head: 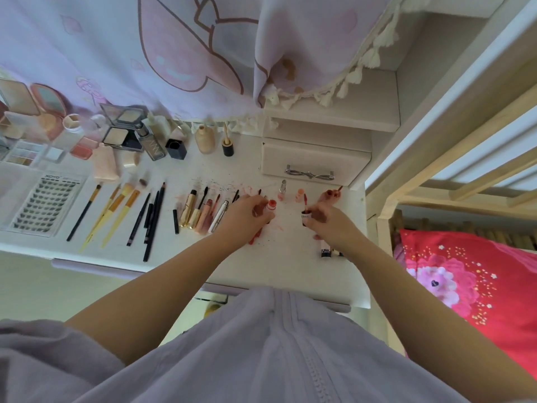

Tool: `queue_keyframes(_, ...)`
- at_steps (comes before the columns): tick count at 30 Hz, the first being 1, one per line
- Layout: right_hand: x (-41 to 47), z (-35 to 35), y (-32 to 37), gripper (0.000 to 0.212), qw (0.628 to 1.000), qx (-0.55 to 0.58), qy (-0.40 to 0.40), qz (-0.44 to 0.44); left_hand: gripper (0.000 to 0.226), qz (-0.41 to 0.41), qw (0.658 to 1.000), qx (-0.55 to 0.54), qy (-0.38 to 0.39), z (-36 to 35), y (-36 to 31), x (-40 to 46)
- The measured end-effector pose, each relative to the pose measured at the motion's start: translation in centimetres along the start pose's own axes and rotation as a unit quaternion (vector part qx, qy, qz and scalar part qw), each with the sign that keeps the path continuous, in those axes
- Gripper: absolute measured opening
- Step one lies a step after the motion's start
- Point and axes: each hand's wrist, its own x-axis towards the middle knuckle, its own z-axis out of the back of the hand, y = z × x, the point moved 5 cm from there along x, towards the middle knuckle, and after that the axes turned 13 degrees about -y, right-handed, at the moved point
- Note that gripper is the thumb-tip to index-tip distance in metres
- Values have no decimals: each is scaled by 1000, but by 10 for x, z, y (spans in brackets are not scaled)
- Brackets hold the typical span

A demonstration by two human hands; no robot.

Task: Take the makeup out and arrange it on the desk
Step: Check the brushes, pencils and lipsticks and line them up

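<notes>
White desk [290,266] | left hand [247,218] curled gripping red-capped tube [270,205] | right hand [328,222] pinching applicator wand [305,203]

Looking down from my head camera, I see my left hand [247,216] gripping a small red-topped lip tube [270,205] and my right hand [325,221] pinching a lip wand cap [305,216], both low over the white counter [290,266]. To the left lie a row of lip glosses and mascaras [203,212], pencils and brushes [128,212], a false lash tray [46,209], and open compacts [120,128] farther back. A small white drawer box [315,159] stands behind my hands, a pale curtain [145,53] hangs above, and a red floral pillow [470,280] sits at right.
</notes>
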Motion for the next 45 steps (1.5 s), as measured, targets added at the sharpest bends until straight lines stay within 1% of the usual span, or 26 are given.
queue_keyframes(3, 11, -18, -4, 22, 995, -24, -89, 34, 26, 13, 1000, -17, -8, -14, -1, 6)
queue_keyframes(5, 18, -31, -5, 31, 991, -31, -115, 54, 21, 9, 1000, -5, -24, -22, 1, 12)
queue_keyframes(6, 21, -38, -5, 33, 990, -42, -118, 66, 20, -1, 999, 12, -30, -26, 2, 15)
queue_keyframes(10, 32, -61, -10, 19, 984, -98, -114, 92, 23, -53, 992, 103, -39, -41, 8, 24)
queue_keyframes(12, 34, -66, -12, 20, 980, -127, -120, 96, 27, -70, 984, 156, -43, -47, 13, 26)
queue_keyframes(14, 36, -67, -13, 21, 978, -139, -122, 92, 29, -78, 979, 182, -44, -50, 17, 26)
queue_keyframes(16, 35, -68, -12, 25, 981, -135, -114, 79, 30, -77, 979, 184, -42, -51, 18, 26)
queue_keyframes(19, 34, -63, -9, 46, 988, -122, -87, 39, 37, -56, 983, 171, -38, -49, 19, 24)
queue_keyframes(20, 33, -56, -9, 47, 988, -128, -81, 29, 39, -51, 984, 162, -46, -46, 19, 22)
queue_keyframes(23, 30, -12, -12, 29, 986, -134, -96, 13, 37, -40, 989, 108, -93, -33, 21, 9)
queue_keyframes(26, 29, 25, -20, 23, 977, -196, -87, 15, 24, -59, 987, 61, -139, -30, 12, -14)
queue_keyframes(27, 30, 28, -22, 21, 971, -228, -69, 22, 20, -83, 986, 53, -134, -36, 4, -21)
queue_keyframes(28, 31, 28, -23, 22, 963, -262, -48, 33, 17, -109, 987, 55, -108, -47, -5, -27)
queue_keyframes(29, 32, 25, -24, 23, 955, -292, -27, 45, 18, -129, 987, 66, -67, -62, -15, -32)
queue_keyframes(31, 33, 17, -24, 23, 942, -328, -3, 67, 26, -133, 984, 114, 9, -94, -29, -37)
queue_keyframes(33, 35, 12, -24, 22, 937, -340, 1, 83, 36, -113, 977, 173, 42, -115, -36, -37)
queue_keyframes(35, 38, 9, -26, 20, 933, -348, 5, 86, 44, -96, 970, 216, 52, -127, -39, -36)
queue_keyframes(37, 41, 6, -27, 18, 932, -353, 14, 84, 47, -79, 967, 238, 49, -132, -39, -35)
queue_keyframes(40, 40, -2, -27, 17, 937, -340, 37, 77, 41, -42, 965, 256, 32, -127, -33, -33)
queue_keyframes(42, 36, -10, -25, 24, 945, -315, 46, 72, 37, -28, 960, 276, 34, -120, -27, -33)
queue_keyframes(45, 27, -17, -21, 40, 955, -289, 55, 42, 31, -62, 961, 269, 31, -107, -19, -38)
